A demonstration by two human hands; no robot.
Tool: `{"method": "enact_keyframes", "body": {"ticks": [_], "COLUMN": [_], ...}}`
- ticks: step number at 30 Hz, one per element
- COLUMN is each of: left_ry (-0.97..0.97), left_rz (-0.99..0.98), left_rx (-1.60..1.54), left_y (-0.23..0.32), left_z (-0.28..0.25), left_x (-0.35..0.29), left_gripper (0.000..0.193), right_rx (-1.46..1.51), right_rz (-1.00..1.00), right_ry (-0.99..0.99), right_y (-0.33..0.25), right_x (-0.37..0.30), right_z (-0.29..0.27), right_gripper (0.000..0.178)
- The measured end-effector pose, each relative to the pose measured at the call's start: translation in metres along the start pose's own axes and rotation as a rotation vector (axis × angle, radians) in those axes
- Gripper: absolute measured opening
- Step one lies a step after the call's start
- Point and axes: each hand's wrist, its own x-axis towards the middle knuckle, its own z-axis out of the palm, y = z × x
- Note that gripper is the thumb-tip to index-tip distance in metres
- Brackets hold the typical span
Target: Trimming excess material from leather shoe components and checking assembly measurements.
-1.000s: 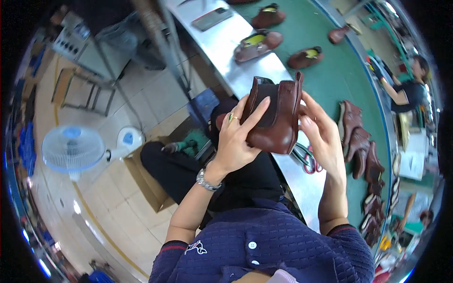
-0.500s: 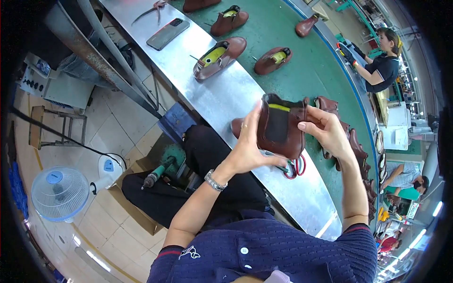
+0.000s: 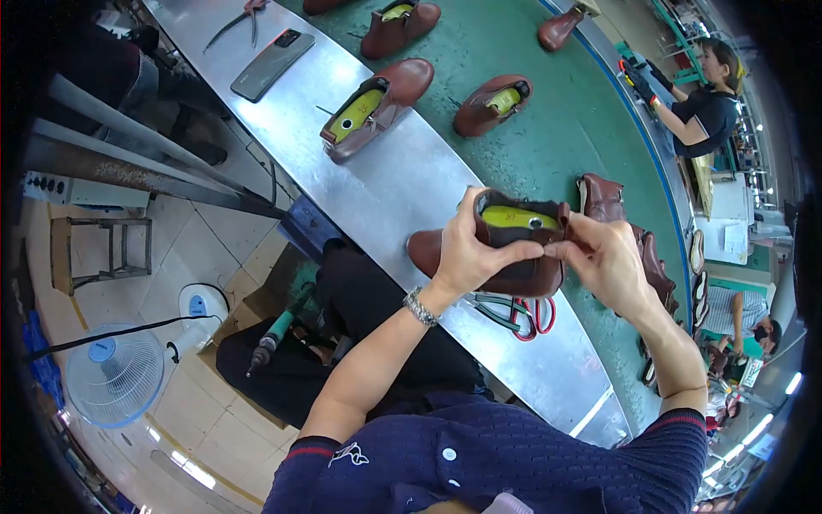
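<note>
A brown leather shoe (image 3: 548, 283) with a yellow-green insole is held above the metal table edge, its opening tilted towards me. My left hand (image 3: 469, 257) grips its near side, thumb stretched along the rim. My right hand (image 3: 612, 261) pinches the rim at the right end, thumb and forefinger meeting my left thumb tip. What lies between those fingertips is too small to make out. A brown toe (image 3: 424, 251) shows left of my left hand and seems to belong to the same shoe. Below lie red-handled scissors (image 3: 544, 319) and a green-handled tool (image 3: 505, 310).
More brown shoes stand on the metal strip (image 3: 377, 110) and green belt (image 3: 492, 104). A phone (image 3: 272, 66) and pincers (image 3: 241, 21) lie far left. A green power tool (image 3: 274, 338) is by my legs, a fan (image 3: 116, 377) to the left. A co-worker (image 3: 706, 111) sits across.
The shoe's opening has tipped towards me, so its insole shows. My left thumb has moved up to the rim, and my right fingers have closed in beside it. The whole view has shifted slightly.
</note>
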Motion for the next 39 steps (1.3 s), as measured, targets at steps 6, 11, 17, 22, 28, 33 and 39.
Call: {"method": "enact_keyframes", "body": {"ticks": [6, 11, 17, 22, 28, 33, 39], "left_ry": [-0.177, -0.168, -0.102, -0.012, 0.075, 0.288, 0.373], "left_rz": [-0.196, -0.311, -0.154, -0.104, -0.067, -0.127, -0.176], "left_rx": [-0.269, -0.574, -0.564, -0.666, -1.008, -1.048, -1.036], "left_y": [0.019, 0.061, 0.098, 0.116, 0.128, 0.123, 0.104], "left_z": [-0.024, -0.086, -0.140, -0.169, -0.188, -0.199, -0.206], "left_x": [0.008, -0.029, -0.097, -0.164, -0.247, -0.322, -0.334], "left_gripper": [0.049, 0.057, 0.084, 0.076, 0.066, 0.060, 0.058], "right_rx": [0.278, 1.140, 0.164, -0.242, -0.160, 0.118, 1.330], "right_rz": [-0.036, -0.113, -0.239, -0.083, -0.034, 0.012, 0.420], "right_ry": [0.072, -0.100, 0.068, -0.021, 0.021, -0.051, -0.470], "right_y": [-0.002, -0.031, 0.003, 0.058, 0.066, 0.077, -0.009], "right_x": [-0.010, -0.035, -0.051, -0.087, -0.096, -0.079, -0.063], "right_z": [0.024, 0.057, 0.146, 0.213, 0.224, 0.219, 0.180], "right_gripper": [0.030, 0.048, 0.054, 0.066, 0.051, 0.051, 0.050]}}
